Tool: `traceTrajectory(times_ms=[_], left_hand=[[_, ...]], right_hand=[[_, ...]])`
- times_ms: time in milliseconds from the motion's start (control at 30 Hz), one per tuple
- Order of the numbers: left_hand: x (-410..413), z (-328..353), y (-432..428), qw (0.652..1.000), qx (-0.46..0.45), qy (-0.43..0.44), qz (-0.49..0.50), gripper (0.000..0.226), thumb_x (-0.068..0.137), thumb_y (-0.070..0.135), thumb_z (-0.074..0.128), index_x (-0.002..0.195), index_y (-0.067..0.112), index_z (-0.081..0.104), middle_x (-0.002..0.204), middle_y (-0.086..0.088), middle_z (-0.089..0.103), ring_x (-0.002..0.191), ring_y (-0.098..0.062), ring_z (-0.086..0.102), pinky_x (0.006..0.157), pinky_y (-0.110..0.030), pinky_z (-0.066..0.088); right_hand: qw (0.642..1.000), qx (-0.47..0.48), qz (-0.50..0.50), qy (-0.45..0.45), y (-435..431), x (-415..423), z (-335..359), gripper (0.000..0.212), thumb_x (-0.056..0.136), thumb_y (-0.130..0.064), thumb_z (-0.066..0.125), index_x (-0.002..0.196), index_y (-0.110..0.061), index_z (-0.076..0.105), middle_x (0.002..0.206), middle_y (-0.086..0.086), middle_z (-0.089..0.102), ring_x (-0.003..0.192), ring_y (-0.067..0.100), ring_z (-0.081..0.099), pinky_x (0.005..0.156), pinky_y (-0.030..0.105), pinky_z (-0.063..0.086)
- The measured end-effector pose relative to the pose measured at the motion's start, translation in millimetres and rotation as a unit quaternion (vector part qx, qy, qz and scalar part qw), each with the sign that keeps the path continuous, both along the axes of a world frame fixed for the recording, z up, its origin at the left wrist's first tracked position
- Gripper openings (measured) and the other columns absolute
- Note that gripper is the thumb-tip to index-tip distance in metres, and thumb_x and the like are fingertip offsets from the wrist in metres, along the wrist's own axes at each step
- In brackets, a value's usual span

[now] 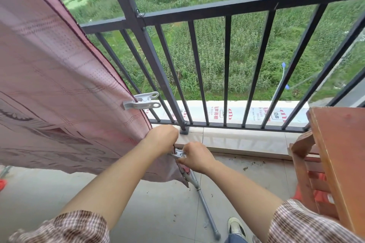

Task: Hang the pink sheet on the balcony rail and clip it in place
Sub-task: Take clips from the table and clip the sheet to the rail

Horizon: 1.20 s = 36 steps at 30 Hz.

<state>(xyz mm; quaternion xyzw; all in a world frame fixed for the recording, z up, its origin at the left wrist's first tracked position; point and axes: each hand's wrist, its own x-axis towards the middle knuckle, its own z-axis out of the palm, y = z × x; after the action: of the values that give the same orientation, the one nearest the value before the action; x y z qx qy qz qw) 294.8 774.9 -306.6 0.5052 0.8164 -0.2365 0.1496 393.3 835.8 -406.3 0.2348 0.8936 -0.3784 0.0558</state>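
I'm looking down at a balcony with a grey tiled floor (158,213), a little dirt scattered near the low white kerb (237,140) under the railing. The dark metal balcony rail (217,9) runs across the top of view with upright bars below it, and beyond them lies a green field. A reddish wooden table (339,154) stands at the right edge, and a grey metal pole (203,201) lies slanted on the floor near my shoe (236,228).

The pink sheet (49,89) hangs over the rail on the left and drapes down toward the floor, its dark-stitched edge running diagonally to my hands. A white clip (142,100) is clamped on that edge, well above my hands.

My left hand (163,138) has its grip closed around the sheet's edge near the lower corner, bunching the cloth. My right hand (194,157) sits just beside it, touching, with its grip pinched on a second clip (178,154), grey-white, right at the same edge. I cannot tell whether that clip's mouth is already on the cloth, since my fingers cover it. The sheet's bottom corner hangs just below both hands
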Motion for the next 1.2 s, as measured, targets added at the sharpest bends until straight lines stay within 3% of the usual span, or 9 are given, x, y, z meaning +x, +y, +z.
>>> traceTrajectory(times_ms=[133,267,467,567,633,767,933,1200], left_hand=[[1,0,-1,1.000,-0.001,0.006,0.000,0.017,0.082,0.003,0.056,0.096,0.007,0.065,0.104,-0.011,0.064,0.100,-0.033,0.062,0.073,-0.036,0.047],[2,-7,-5,0.998,0.048,0.007,-0.038,0.023,0.085,0.010,0.052,0.099,0.012,0.070,0.109,-0.006,0.063,0.105,-0.027,0.059,0.082,-0.037,0.049],[26,-29,-13,0.975,0.209,-0.077,0.004,0.028,0.093,0.023,0.044,0.098,0.013,0.069,0.101,-0.005,0.056,0.105,-0.025,0.052,0.081,-0.039,0.048],[51,-45,-9,0.969,0.216,-0.122,-0.013,0.029,0.095,0.023,0.042,0.104,0.013,0.067,0.107,-0.006,0.055,0.110,-0.025,0.048,0.086,-0.039,0.046],[82,-61,1,0.967,0.196,-0.154,-0.049,0.029,0.096,0.022,0.041,0.110,0.014,0.066,0.113,-0.006,0.055,0.114,-0.026,0.047,0.090,-0.037,0.042],[125,-91,13,0.958,0.188,-0.211,-0.042,0.030,0.095,0.015,0.039,0.113,0.011,0.063,0.116,-0.010,0.052,0.112,-0.030,0.049,0.084,-0.033,0.039],[239,-131,21,0.946,0.118,-0.272,-0.135,0.039,0.093,0.018,0.041,0.130,0.014,0.051,0.129,-0.011,0.048,0.124,-0.029,0.040,0.098,-0.038,0.040],[410,-147,25,0.902,0.068,-0.331,-0.268,0.036,0.095,0.021,0.039,0.127,0.011,0.051,0.129,-0.011,0.046,0.123,-0.029,0.038,0.099,-0.042,0.040]], right_hand=[[1.000,-0.018,-0.016,-0.017,0,6,-2,0.031,0.078,-0.042,0.064,0.063,-0.022,0.045,0.078,0.000,0.054,0.076,0.025,0.051,0.058,0.032,0.037],[0.998,-0.033,-0.043,-0.012,4,23,-2,0.027,0.077,-0.043,0.062,0.087,-0.018,0.058,0.084,-0.001,0.058,0.081,0.023,0.054,0.067,0.034,0.045],[0.990,-0.041,-0.136,-0.024,1,74,-17,0.032,0.082,-0.037,0.062,0.104,-0.014,0.062,0.100,0.002,0.065,0.094,0.022,0.059,0.080,0.034,0.048],[0.976,-0.048,-0.207,-0.041,-3,112,-28,0.033,0.085,-0.036,0.061,0.109,-0.015,0.063,0.099,-0.001,0.062,0.097,0.020,0.058,0.083,0.032,0.046],[0.954,-0.057,-0.289,-0.054,-9,153,-34,0.033,0.084,-0.038,0.060,0.110,-0.018,0.062,0.095,-0.004,0.059,0.097,0.020,0.058,0.084,0.032,0.046],[0.927,-0.067,-0.365,-0.060,-21,213,-37,0.035,0.086,-0.036,0.059,0.115,-0.017,0.061,0.107,0.001,0.064,0.103,0.021,0.059,0.086,0.030,0.044],[0.862,-0.060,-0.496,-0.082,-54,321,-44,0.032,0.088,-0.030,0.058,0.115,-0.015,0.063,0.110,0.002,0.065,0.103,0.020,0.059,0.083,0.026,0.042],[0.769,-0.041,-0.622,-0.142,-79,480,-33,0.024,0.085,-0.026,0.059,0.107,-0.019,0.065,0.106,0.001,0.066,0.102,0.024,0.061,0.086,0.032,0.048]])
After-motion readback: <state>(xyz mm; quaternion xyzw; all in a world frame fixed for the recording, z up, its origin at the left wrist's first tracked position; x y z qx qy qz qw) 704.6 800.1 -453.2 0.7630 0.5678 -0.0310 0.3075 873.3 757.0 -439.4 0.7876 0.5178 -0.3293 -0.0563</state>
